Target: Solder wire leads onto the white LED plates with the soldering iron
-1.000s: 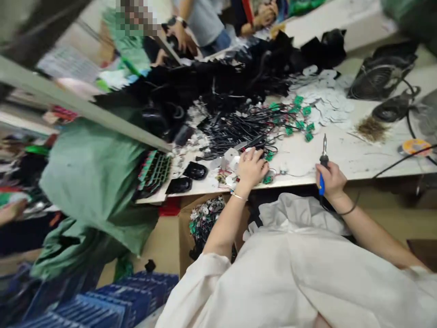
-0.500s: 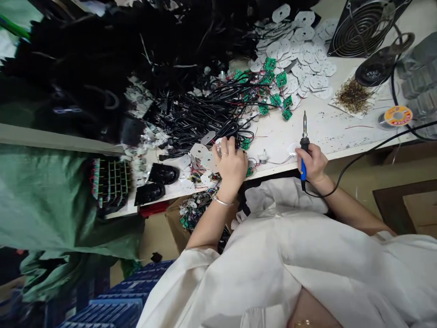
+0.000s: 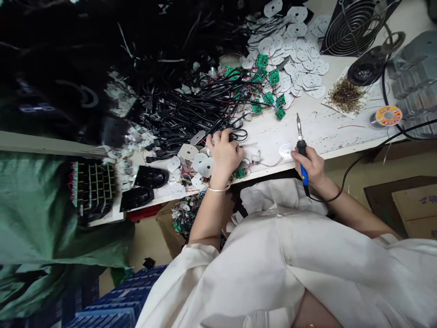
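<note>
My right hand (image 3: 311, 165) is closed round the blue handle of a soldering iron (image 3: 300, 148), its tip pointing up and away over the white bench (image 3: 307, 130). A small white round board (image 3: 285, 151) lies just left of that hand. My left hand (image 3: 223, 154) rests palm down at the near edge of a tangle of black wires (image 3: 198, 114), fingers curled on them beside white round boards (image 3: 201, 164). What the fingers grip is hidden. Small green circuit boards (image 3: 268, 86) with red wires lie between the wires and the iron.
A heap of white round boards (image 3: 300, 59) lies at the back. A black fan (image 3: 355, 20), brass tip-cleaner wool (image 3: 346, 93) and a solder spool (image 3: 387, 114) stand right. Black plastic shells (image 3: 150, 176) sit left. A cardboard box (image 3: 177, 218) of parts is under the bench; green cloth (image 3: 41, 218) hangs left.
The view swung from the room down onto the bench. My left hand slid slightly back and left onto the black wires. My right hand still holds the soldering iron upright.
</note>
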The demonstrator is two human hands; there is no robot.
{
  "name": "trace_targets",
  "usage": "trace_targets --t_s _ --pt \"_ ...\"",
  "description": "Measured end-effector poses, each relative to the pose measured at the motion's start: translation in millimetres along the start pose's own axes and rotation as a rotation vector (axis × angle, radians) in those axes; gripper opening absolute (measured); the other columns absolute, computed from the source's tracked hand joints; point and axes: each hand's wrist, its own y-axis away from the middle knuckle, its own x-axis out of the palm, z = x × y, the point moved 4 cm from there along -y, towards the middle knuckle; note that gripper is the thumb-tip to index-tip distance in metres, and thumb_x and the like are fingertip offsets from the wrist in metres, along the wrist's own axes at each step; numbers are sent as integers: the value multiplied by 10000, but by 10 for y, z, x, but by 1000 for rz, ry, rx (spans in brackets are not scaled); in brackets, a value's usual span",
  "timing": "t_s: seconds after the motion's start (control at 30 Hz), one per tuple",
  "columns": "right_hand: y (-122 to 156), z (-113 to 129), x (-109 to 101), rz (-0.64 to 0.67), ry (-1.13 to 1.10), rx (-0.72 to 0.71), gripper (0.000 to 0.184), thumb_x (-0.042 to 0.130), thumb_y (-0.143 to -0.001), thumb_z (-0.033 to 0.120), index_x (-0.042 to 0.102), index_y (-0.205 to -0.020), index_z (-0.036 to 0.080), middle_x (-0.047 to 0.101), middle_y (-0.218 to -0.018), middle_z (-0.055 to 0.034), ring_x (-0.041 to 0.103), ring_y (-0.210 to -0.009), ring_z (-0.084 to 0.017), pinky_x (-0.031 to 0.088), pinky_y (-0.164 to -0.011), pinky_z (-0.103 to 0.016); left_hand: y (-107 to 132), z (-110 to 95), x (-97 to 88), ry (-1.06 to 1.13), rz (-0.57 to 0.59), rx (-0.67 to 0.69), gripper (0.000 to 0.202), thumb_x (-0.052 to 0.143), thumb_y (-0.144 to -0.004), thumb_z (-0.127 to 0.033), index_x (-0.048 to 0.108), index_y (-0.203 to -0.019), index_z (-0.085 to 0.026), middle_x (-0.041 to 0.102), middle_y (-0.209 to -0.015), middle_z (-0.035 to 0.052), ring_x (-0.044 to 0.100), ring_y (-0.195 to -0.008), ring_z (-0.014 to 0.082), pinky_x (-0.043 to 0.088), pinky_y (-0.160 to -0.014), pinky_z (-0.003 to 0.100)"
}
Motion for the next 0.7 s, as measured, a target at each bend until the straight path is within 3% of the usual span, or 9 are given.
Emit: trace_targets --t_s 0.17,0.3,0.47,0.57,0.7 --pt "-58 10 17 92 -83 -28 241 573 -953 317 727 -1135 280 752 -1100 -69 724 -945 -196 609 -772 -291 69 -72 -83 -90 -17 138 159 604 -849 -215 758 -850 -174 567 -1460 150 471 -1345 414 240 -1192 723" --pt "-166 66 -51 119 -165 -125 321 569 -961 272 660 -1268 289 706 -1236 -100 713 -1099 -239 631 -863 -351 21 -178 14 -111 44 213 302 430 -979 -168 728 -956 -207 699 -1124 144 578 -1105 322 384 -1066 613" --pt "-314 63 -104 252 -212 -237 381 553 -977 254 588 -1356 251 673 -1284 -114 698 -1137 -219 632 -894 -348 -145 -213 106 -2 83 229 304 423 -1000 -169 693 -876 -234 662 -848 82 555 -1029 282 355 -1067 544" --pt "-372 14 -137 271 -239 -296 392 552 -974 231 579 -1364 239 673 -1280 -112 709 -1106 -202 633 -857 -322 -192 -259 131 23 78 274 312 449 -990 -175 665 -768 -215 678 -937 90 540 -1045 284 347 -1051 538" --pt "-427 -69 -195 294 -283 -394 407 574 -975 229 549 -1380 210 688 -1206 -119 717 -1059 -181 627 -841 -295 -206 -306 129 1 29 247 320 447 -977 -166 687 -766 -189 696 -1115 117 543 -1102 315 340 -1014 560"
